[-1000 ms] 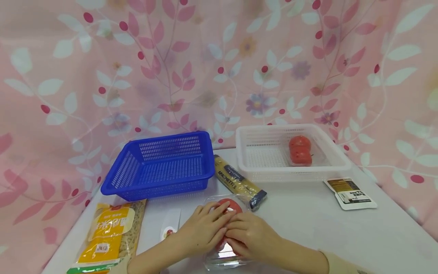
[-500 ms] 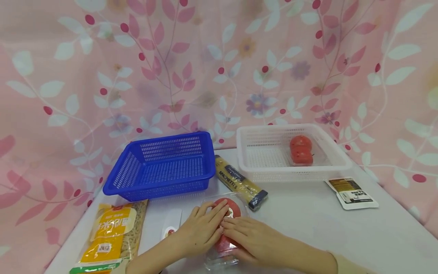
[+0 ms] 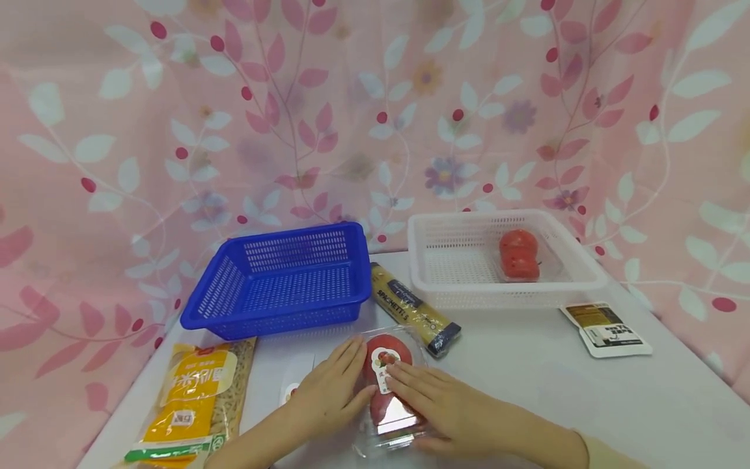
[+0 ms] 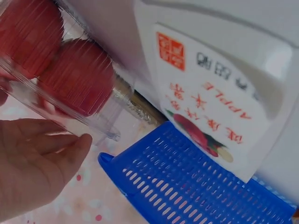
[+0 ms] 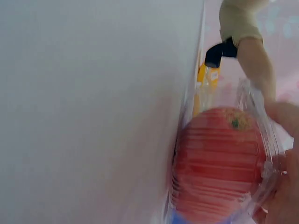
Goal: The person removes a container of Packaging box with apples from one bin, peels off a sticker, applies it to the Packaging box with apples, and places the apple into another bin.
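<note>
A clear plastic box of red fruit (image 3: 383,407) lies on the table in front of me, a white label (image 3: 385,371) with a red fruit picture on its lid. My left hand (image 3: 331,394) is along the box's left side, fingers fairly straight; in the left wrist view its fingertips are right by the box's rim. Flat fingers of my right hand (image 3: 448,410) rest on the lid, tips at the label. Partly behind the left hand lies a white sheet (image 3: 291,384); close up, it bears a printed apple label (image 4: 205,107).
Behind stands a blue basket (image 3: 281,319), with a white basket (image 3: 510,286) to its right holding boxed red fruit (image 3: 519,254). A spaghetti pack (image 3: 416,309) lies between them and the box. A yellow food bag (image 3: 193,397) is at left, a small pouch (image 3: 606,329) at right.
The left hand has slid off the lid to the box's left side, uncovering the label. Right-hand fingers, bent at first, have straightened over the lid.
</note>
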Motion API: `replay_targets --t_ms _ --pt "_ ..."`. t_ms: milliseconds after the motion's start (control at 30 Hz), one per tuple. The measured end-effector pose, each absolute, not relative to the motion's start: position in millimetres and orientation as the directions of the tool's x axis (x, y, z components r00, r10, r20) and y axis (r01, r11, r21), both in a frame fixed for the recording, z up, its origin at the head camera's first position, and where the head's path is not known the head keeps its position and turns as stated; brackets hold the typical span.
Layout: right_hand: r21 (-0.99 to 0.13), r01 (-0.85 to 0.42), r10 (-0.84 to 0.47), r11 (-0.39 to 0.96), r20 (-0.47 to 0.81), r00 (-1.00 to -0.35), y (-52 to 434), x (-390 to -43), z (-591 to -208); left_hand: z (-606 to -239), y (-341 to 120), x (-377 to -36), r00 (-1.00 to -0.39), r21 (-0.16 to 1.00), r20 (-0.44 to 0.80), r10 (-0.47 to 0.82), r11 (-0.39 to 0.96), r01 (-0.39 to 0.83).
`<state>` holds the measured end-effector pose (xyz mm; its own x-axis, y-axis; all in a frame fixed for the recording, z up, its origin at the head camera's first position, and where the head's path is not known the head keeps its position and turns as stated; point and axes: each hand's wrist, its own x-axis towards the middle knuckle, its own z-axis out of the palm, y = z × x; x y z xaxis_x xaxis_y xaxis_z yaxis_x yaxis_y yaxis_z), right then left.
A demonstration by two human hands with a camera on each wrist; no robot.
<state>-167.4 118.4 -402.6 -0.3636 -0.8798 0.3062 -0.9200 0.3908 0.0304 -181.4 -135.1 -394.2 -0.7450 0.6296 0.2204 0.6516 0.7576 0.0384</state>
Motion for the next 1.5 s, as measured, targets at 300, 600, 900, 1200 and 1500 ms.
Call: replay_targets --t_ms 300,600,900,1200,1500 --pt "-0.07 -0.907 -0.865 0.415 0.28 -0.417 125 -178 -403 -391 -132 -156 -0.662 0.016 0.293 0.689 0.689 0.725" --pt "-0.074 -0.893 -0.854 0.444 0.265 -0.447 123 -177 -408 -398 -132 -146 -0.478 -0.254 0.202 0.855 0.517 0.817" --pt "-0.058 -0.884 -0.842 0.464 0.282 -0.46 121 -175 -410 -399 -134 -145 -0.601 0.037 0.074 0.796 0.6 0.799" --pt "-0.142 -0.785 -0.711 0.603 0.352 -0.609 122 -176 -407 -393 -134 -153 -0.738 0.216 -0.046 0.673 0.728 0.651" --pt "-0.473 -0.589 -0.551 0.655 0.235 -0.801 130 -172 -398 -385 -141 -151 -0.851 0.324 -0.084 0.518 0.822 0.468"
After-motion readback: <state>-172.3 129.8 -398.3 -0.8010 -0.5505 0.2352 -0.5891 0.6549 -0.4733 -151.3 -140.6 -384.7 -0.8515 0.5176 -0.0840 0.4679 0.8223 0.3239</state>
